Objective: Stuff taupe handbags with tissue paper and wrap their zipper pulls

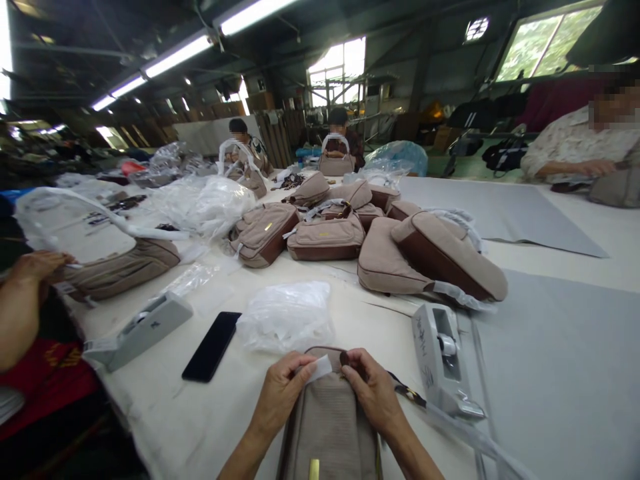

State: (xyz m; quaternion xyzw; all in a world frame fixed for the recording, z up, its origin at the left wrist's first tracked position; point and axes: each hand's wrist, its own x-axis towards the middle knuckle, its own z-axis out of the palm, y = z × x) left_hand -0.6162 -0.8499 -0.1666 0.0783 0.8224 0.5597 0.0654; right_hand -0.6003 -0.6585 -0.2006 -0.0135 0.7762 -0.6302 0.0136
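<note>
While both hands work at the near edge of the table (165,407), the taupe bag (327,427) lies flat just in front of the person, its top end pointing away, so that this end is easy to reach. The left hand (281,393) pinches a small white paper piece (320,368) between thumb and fingers, right at the top of the bag, and the right hand (373,390) is closed with its fingertips on the same top end, beside a dark round part; it seems to steady the bag. The bag has a ribbed grey-beige front and a small gold piece low on it. A tape dispenser (440,353) stands just to the right, within easy reach, and a crumpled plastic wrap (287,317) lies just beyond the bag. A black phone (213,345) rests to the left, near a second dispenser (143,328). Farther away, many similar bags (325,237) are gathered in the middle of the table, some in plastic. At the left edge another person's hand (35,267) rests on a bag, and more people sit at the far end.
</note>
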